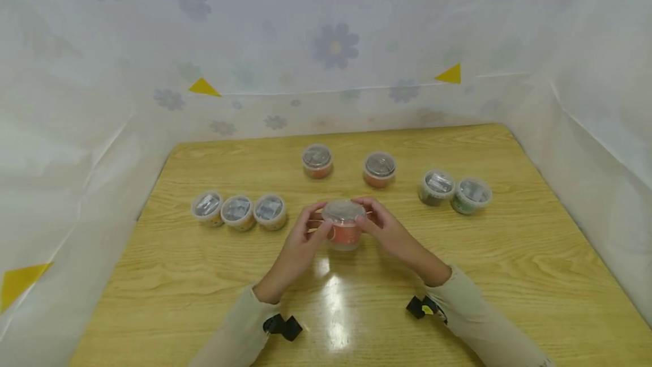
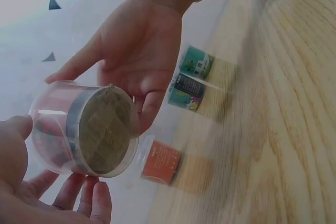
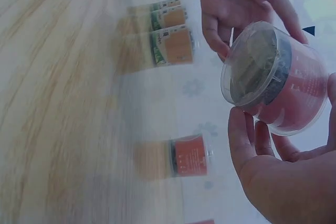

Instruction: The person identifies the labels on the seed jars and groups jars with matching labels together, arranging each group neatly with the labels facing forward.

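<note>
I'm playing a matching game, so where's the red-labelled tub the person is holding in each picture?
Head: the red-labelled tub is just below the middle, between the left hand and right hand.
Left wrist: at lower left, tipped on its side in the picture.
Right wrist: at the upper right, tilted.
Shared landmark: the wood-grain table, along the right side in left wrist and the left side in right wrist.
</note>
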### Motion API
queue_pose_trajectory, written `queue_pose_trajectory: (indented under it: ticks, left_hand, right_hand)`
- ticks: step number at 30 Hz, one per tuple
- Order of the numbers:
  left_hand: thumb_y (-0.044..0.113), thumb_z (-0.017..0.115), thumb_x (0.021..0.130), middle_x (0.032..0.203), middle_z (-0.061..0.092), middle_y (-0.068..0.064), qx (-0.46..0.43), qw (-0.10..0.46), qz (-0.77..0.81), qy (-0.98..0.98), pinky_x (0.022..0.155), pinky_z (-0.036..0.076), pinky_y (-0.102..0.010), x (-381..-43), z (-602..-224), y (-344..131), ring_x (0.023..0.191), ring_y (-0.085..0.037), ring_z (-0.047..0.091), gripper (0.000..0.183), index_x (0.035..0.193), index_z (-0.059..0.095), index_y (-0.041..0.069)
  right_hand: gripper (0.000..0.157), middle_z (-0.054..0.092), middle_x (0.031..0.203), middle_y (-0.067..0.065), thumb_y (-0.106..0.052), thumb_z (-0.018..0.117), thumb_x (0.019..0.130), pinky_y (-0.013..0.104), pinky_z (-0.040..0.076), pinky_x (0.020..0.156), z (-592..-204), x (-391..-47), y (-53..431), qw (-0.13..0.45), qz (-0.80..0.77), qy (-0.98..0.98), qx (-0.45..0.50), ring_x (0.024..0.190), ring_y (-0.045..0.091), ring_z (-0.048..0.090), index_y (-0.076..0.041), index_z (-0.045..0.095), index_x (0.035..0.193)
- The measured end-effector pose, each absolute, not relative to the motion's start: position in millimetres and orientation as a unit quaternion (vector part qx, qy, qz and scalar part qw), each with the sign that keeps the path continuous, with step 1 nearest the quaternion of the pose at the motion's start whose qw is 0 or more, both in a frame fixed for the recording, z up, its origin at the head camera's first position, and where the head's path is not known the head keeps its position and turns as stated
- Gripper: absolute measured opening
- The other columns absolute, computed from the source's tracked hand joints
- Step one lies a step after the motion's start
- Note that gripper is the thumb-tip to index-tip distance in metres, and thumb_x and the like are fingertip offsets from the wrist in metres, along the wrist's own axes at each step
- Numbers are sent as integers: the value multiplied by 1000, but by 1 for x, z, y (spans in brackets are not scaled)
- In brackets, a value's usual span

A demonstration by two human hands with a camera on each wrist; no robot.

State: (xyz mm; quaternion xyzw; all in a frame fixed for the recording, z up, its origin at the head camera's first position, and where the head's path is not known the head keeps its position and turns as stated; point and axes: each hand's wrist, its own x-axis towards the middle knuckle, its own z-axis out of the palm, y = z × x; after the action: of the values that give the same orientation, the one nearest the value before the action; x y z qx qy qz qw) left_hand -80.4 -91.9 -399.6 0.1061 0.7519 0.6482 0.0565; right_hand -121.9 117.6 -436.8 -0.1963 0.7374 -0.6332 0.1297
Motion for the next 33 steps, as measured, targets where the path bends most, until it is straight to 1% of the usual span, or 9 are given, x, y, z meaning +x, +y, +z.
queue_pose_trajectory:
  ticks: [4, 9, 11, 16, 19, 23, 27, 29, 33]
  left_hand:
    - [11, 48, 98, 121, 45, -17, 125, 68, 662, 736, 84, 47, -35, -82, -403, -93, 106, -31, 49, 44, 138, 33, 0]
    - [12, 41, 100, 134, 37, -17, 136, 98, 685, 709, 93, 42, -36, -88, -421, -93, 118, -29, 43, 47, 142, 22, 4]
    - [13, 42, 100, 135, 36, -17, 134, 96, 688, 707, 93, 41, -36, -89, -426, -92, 118, -29, 43, 48, 142, 21, 5]
    - [19, 46, 99, 135, 37, -13, 117, 73, 692, 708, 90, 44, -35, -88, -428, -92, 116, -27, 44, 47, 140, 27, 10]
    - [16, 46, 99, 136, 35, -14, 115, 70, 698, 703, 90, 45, -36, -87, -425, -93, 117, -29, 43, 47, 140, 27, 7]
    - [11, 47, 98, 136, 33, -17, 114, 71, 699, 702, 91, 44, -33, -84, -411, -92, 118, -33, 41, 48, 140, 25, -1]
    - [10, 48, 98, 135, 34, -18, 102, 70, 700, 704, 92, 43, -30, -82, -403, -91, 119, -32, 41, 48, 139, 26, -3]
    - [10, 48, 97, 134, 35, -17, 97, 68, 701, 704, 93, 43, -31, -82, -403, -91, 119, -31, 41, 48, 139, 26, -3]
    - [8, 50, 96, 133, 36, -18, 93, 73, 701, 704, 94, 42, -33, -81, -403, -90, 119, -33, 40, 50, 139, 26, -2]
  right_hand:
    - [43, 48, 125, 15, -26, 47, 99, 36, 47, 88, -430, -118, 117, 145, -647, 723, -195, 109, 26, 52, -8, 40, 137]
    - [46, 43, 137, 17, -26, 41, 101, 39, 46, 90, -428, -116, 117, 164, -661, 703, -206, 113, 28, 52, -4, 37, 141]
    - [45, 44, 135, 18, -27, 40, 101, 39, 47, 89, -430, -117, 116, 158, -661, 705, -201, 109, 27, 54, -3, 38, 140]
    - [41, 49, 125, 21, -23, 43, 100, 38, 48, 87, -438, -122, 117, 133, -702, 680, -162, 102, 22, 57, 4, 42, 131]
    - [40, 50, 123, 21, -22, 45, 100, 37, 48, 88, -441, -123, 118, 127, -721, 664, -153, 104, 23, 56, 6, 42, 129]
    - [43, 50, 128, 16, -26, 48, 98, 35, 46, 91, -439, -122, 118, 129, -696, 688, -161, 114, 24, 51, -1, 43, 133]
    - [48, 49, 131, 11, -25, 54, 95, 36, 42, 96, -438, -121, 117, 129, -662, 718, -175, 120, 25, 46, -9, 40, 138]
    - [50, 47, 132, 10, -23, 56, 95, 37, 40, 98, -439, -120, 116, 130, -659, 717, -185, 122, 24, 44, -11, 39, 140]
    - [54, 45, 135, 11, -17, 57, 94, 35, 38, 99, -440, -120, 115, 135, -673, 698, -205, 124, 25, 42, -9, 35, 142]
